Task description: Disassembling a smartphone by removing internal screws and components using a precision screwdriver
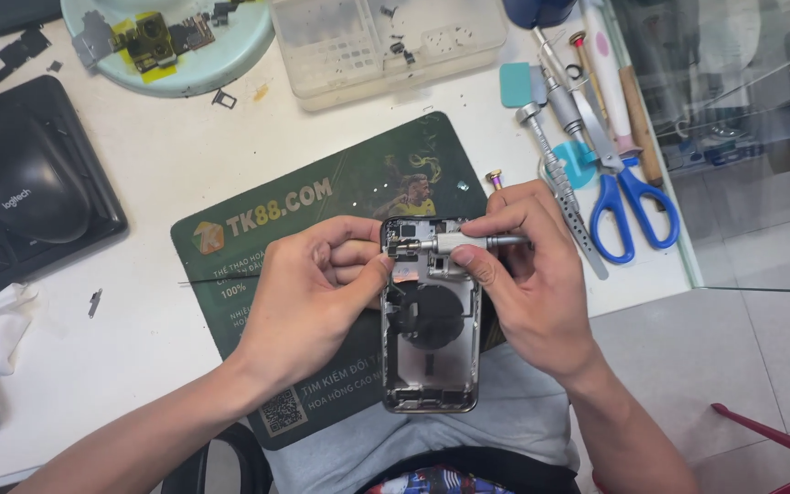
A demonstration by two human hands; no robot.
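Holding: left hand [308,293] clasps the phone shell [432,357] at its 9 o'clock edge, thumb pressed near the top corner; the grip is closed around the frame.
Driver: right hand [528,284] pinches a silver screwdriver [464,242] between thumb and fingers, shaft lying across the shell's top, tip pointing toward 9 o'clock.
Shell place: centre of view, raised over the green mat [258,238] at the worktop's near edge, open side up, long axis running 12 to 6 o'clock.
Handling, shell: judged light and stiff along its metal rim, but the exposed flex parts and the dark round coil inside look fragile; best taken by the long side rails, never by the innards.
Handling, driver: slim, smooth metal, likely slippery; a fingertip pinch near the knurled collar seems steadiest.
Surface: white worktop [166,165], hard and smooth, the mat giving a softer, grippier patch.
At 12 o'clock: pale dish [240,55] with small parts, and a clear tray [386,46] beside it.
At 2 o'clock: blue scissors [633,206], tweezers [578,215] and more drivers laid close together.
At 10 o'clock: black mouse [25,192] on a dark keyboard.
Room: grey tiled floor at 4 o'clock, a red chair leg [779,439] at the corner, glass panel at 2 o'clock.
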